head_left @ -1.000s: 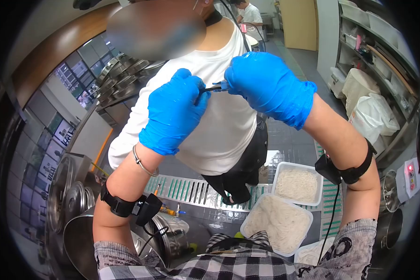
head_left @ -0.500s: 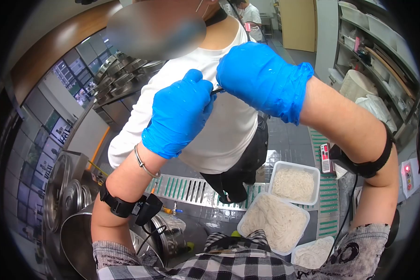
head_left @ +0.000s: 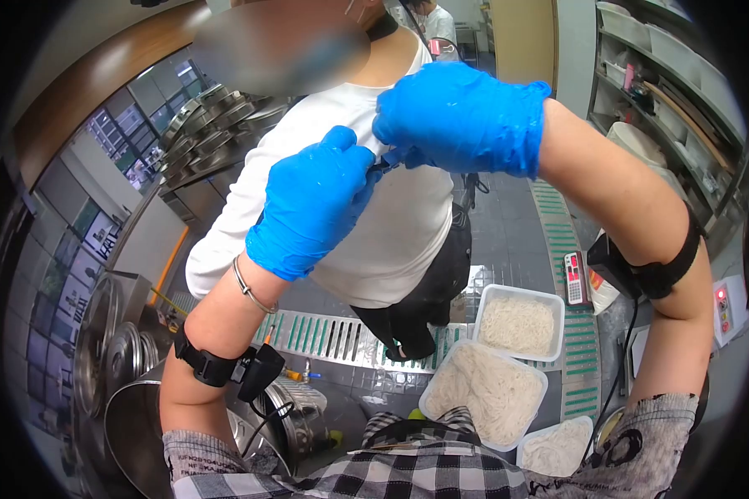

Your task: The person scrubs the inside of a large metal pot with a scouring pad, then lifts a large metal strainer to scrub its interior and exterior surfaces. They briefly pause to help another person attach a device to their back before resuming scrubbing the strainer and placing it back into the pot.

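Note:
My left hand [head_left: 308,212], in a blue glove, is raised at the centre with its fingers closed. Level with it and a little higher, my right hand [head_left: 458,121], also blue-gloved, is bent inward with its fingers curled. Between the fingertips of both shows a small dark piece [head_left: 381,165], thin and mostly hidden, which I cannot name. Behind my hands, close by, stands a person in a white long-sleeved shirt [head_left: 391,241] and dark trousers. Black straps with small boxes are fastened round my forearms.
White tubs [head_left: 562,309] of pale noodles [head_left: 518,324] sit on the floor near my feet. A digital scale [head_left: 574,279] lies right of them. Metal pots [head_left: 133,420] stand at lower left, steamers [head_left: 216,125] on a counter behind, shelves [head_left: 666,91] at right. Another person [head_left: 437,25] is farther back.
My right hand has tilted and moved slightly left, its wrist rising. My left hand has shifted a little left. Both fingertips remain close together at the dark piece.

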`<action>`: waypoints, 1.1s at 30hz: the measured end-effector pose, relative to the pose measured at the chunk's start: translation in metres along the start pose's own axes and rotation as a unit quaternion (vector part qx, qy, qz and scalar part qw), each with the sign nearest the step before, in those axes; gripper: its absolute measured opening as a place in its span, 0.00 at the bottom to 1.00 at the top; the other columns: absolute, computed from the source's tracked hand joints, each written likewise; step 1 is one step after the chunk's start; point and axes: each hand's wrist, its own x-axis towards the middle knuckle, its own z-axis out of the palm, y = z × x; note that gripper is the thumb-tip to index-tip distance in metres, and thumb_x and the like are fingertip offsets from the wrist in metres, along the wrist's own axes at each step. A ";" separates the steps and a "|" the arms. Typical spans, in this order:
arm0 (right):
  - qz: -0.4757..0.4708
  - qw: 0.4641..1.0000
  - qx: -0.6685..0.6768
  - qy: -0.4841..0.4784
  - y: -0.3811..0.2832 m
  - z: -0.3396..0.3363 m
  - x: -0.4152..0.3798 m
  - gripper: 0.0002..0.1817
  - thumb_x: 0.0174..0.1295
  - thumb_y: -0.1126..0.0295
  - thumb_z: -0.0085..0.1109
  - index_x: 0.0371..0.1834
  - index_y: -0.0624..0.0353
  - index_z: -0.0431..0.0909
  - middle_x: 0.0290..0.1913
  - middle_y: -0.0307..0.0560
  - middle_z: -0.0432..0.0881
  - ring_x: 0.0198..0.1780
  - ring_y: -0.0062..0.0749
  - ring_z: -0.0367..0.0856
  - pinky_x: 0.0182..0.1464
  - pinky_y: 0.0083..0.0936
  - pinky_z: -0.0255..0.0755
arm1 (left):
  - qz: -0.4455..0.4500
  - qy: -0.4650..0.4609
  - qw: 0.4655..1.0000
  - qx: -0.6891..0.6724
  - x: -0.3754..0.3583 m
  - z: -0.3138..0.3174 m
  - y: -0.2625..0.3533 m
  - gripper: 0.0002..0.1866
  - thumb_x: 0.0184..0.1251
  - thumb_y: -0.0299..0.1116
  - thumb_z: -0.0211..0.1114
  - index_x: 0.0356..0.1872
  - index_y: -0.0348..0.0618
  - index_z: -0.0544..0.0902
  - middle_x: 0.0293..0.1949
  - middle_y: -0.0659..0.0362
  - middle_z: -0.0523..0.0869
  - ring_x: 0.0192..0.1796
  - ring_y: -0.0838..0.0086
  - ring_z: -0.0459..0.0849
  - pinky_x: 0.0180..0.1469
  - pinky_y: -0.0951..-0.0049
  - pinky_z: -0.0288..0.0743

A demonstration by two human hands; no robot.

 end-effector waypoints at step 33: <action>0.036 0.977 0.032 0.206 0.025 0.050 -0.031 0.10 0.47 0.72 0.60 0.34 0.53 0.72 0.29 0.46 0.76 0.33 0.44 0.77 0.35 0.33 0.72 | -0.020 0.045 0.996 -0.074 0.019 0.018 0.005 0.05 0.45 0.31 0.67 0.26 0.51 0.83 0.22 0.58 0.73 0.25 0.65 0.76 0.24 0.70 0.65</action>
